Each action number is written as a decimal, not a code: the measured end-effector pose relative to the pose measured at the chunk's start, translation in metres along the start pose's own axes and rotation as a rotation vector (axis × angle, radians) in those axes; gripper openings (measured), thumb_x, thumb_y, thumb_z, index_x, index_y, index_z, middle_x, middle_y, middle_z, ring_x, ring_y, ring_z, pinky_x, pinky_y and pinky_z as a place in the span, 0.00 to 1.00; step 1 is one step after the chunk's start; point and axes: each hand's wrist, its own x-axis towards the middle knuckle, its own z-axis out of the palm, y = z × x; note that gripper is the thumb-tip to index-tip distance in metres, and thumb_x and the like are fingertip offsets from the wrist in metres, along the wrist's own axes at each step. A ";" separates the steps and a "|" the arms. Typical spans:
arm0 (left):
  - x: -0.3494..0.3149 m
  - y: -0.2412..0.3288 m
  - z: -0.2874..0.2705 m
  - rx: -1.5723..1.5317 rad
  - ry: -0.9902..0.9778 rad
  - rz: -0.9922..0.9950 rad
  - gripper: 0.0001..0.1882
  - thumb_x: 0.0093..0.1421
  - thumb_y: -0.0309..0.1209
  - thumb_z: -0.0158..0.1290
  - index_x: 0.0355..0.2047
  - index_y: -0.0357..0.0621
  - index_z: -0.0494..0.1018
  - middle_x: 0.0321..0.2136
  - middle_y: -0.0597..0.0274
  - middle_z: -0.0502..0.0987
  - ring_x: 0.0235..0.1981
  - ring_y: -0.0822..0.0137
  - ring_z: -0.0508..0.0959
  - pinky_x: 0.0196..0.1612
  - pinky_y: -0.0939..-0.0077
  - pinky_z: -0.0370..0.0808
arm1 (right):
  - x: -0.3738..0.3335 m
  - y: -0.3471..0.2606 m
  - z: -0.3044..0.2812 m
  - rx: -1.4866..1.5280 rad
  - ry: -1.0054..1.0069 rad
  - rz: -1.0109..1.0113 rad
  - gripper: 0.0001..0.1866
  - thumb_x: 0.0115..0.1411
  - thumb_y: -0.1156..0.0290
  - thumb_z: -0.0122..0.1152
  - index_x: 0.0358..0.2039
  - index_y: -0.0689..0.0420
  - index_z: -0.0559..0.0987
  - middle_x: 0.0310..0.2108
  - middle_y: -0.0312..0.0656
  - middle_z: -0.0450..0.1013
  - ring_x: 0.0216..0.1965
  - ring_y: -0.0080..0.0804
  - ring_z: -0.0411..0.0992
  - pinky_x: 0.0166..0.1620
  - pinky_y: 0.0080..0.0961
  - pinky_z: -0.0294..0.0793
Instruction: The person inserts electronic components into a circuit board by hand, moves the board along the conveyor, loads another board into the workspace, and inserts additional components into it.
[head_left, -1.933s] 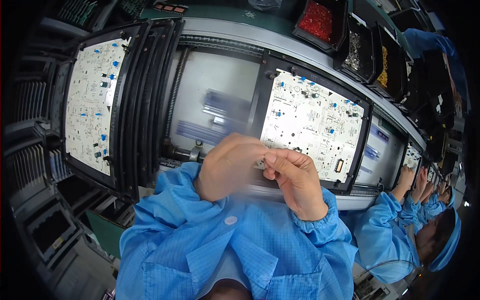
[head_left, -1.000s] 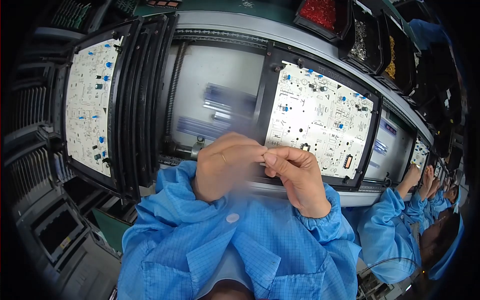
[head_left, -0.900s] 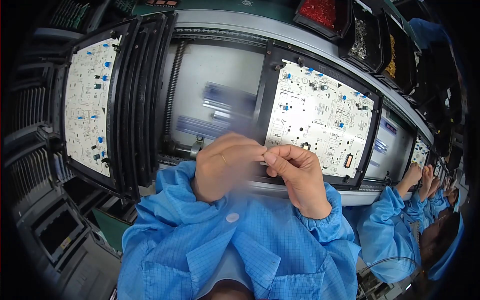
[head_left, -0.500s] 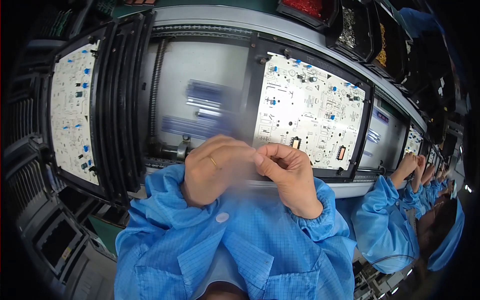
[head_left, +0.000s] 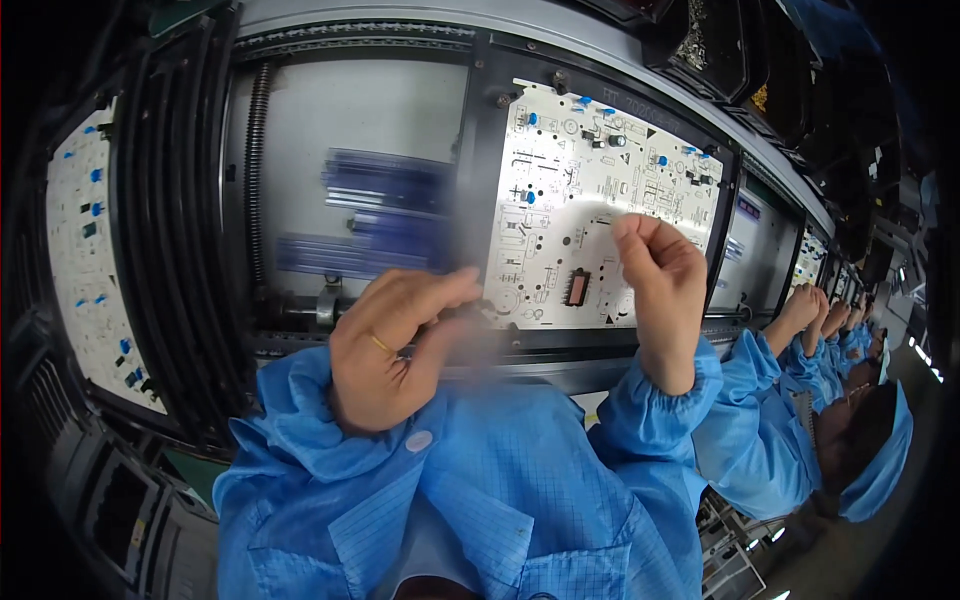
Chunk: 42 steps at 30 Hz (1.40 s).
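My right hand (head_left: 665,290) is over the right part of a white printed circuit board (head_left: 545,240) in a black frame. Its thumb and forefinger are pinched together; whatever they hold is too small or hidden to make out. Blue components and a black-edged chip (head_left: 576,287) stand on the board. Near the board's lower left corner is my left hand (head_left: 385,345), a ring on one finger. Its fingers stretch forward, thumb apart, with nothing visible between them; the fingertips are slightly blurred. Clear bluish plastic tubes (head_left: 385,185) lie just beyond it.
Stacked black frames (head_left: 185,230) and another white circuit board (head_left: 85,240) stand at the left. Dark parts bins (head_left: 700,60) line the far right. Metal rails (head_left: 370,28) edge the line. At the right, a co-worker in a blue smock (head_left: 760,440) has both hands over the line.
My hands have come apart. The right has moved right and away from me over the board; the left has drawn back left, fingers spreading. The view has shifted slightly.
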 end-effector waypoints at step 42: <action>-0.007 -0.002 -0.014 -0.043 0.149 -0.028 0.13 0.40 0.16 0.58 0.29 0.37 0.80 0.25 0.56 0.79 0.24 0.63 0.78 0.23 0.78 0.74 | 0.019 -0.004 0.037 -0.291 0.066 -0.056 0.10 0.61 0.72 0.59 0.35 0.67 0.78 0.26 0.35 0.73 0.25 0.17 0.66 0.30 0.13 0.67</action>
